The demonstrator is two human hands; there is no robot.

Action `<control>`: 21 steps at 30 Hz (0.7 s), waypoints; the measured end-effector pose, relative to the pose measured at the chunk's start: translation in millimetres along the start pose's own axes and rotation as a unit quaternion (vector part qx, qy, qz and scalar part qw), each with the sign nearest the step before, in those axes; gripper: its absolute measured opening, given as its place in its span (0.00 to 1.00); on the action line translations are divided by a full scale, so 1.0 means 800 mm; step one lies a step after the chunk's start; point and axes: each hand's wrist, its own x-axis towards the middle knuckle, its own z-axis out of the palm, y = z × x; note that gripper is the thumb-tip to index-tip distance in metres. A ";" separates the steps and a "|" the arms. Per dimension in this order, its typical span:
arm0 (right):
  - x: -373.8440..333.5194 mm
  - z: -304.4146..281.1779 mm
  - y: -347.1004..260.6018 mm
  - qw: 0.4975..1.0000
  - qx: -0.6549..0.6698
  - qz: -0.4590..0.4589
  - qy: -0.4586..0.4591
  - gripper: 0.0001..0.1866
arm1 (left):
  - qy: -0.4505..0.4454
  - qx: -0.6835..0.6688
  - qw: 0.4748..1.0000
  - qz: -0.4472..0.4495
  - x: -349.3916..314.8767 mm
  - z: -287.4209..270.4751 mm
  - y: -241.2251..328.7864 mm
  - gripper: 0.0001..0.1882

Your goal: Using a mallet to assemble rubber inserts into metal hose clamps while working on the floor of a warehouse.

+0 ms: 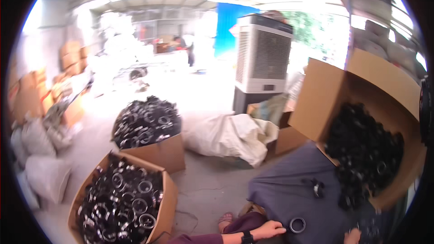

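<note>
My left hand (270, 229), with a dark watch on the wrist, reaches over the near left edge of a dark grey cloth (289, 178). Its fingers are stretched out and hold nothing that I can see. Just right of the fingertips lies a black ring-shaped part (297, 232), flat on the cloth. At the lower edge my right hand (352, 236) shows only in part, beside several dark parts (370, 231); its fingers are mostly hidden. Farther back on the cloth sits a small black piece with a shiny edge (318, 189).
A tipped cardboard box (318, 99) spills black parts (366, 147) onto the cloth's right side. Two open cardboard boxes (169, 203) full of black rings stand at left. A white sack (226, 135) lies mid-floor before a tall air cooler (262, 58). More sacks (47, 176) line the left.
</note>
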 end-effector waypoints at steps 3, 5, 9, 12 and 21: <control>-0.011 -0.074 -0.126 0.970 -0.178 -0.064 -0.155 0.19 | 0.065 -0.008 0.998 0.013 0.001 0.003 -0.046 0.19; -0.018 -0.077 -0.147 0.973 -0.142 -0.127 -0.132 0.14 | 0.054 -0.036 0.998 0.015 0.004 0.000 -0.041 0.19; -0.052 -0.095 -0.214 0.965 -0.023 -0.207 -0.160 0.14 | 0.032 -0.047 0.998 0.025 0.012 -0.002 -0.039 0.19; -0.075 -0.143 -0.283 0.979 -0.081 -0.159 -0.100 0.21 | 0.018 -0.039 0.999 0.021 0.020 -0.003 -0.043 0.19; -0.040 -0.112 -0.242 0.964 -0.061 -0.039 -0.255 0.41 | -0.019 -0.060 0.998 -0.009 0.006 -0.013 -0.008 0.19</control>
